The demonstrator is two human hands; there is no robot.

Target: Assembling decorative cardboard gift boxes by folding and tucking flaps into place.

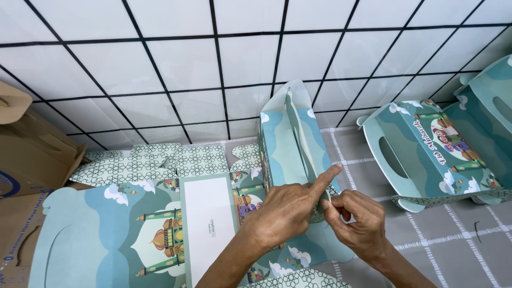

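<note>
Brown cardboard cartons (26,154) sit at your far left, off the work. Next right, a stack of flat teal box blanks (106,234) lies on the floor, printed side up, a white rectangular panel (209,226) on top, all unfolded. Centre: the half-formed teal carrier box (288,141) stands upright against the tiled wall (213,58), handle panels up and pressed together. Your left hand (288,210) is mostly closed, index finger stretched out and pressing on the box's lower side flap; it grips nothing that I can see. Your right hand (357,221) is curled, thumb and fingers pinching the same flap edge (326,201) just beside that fingertip. Far right, a finished teal box (426,154) lies tilted on the grey mat (453,234), another behind it. Judgement: body is up, side closure in progress, roughly midway; flap lock remains, other side hidden, can't tell.
</note>
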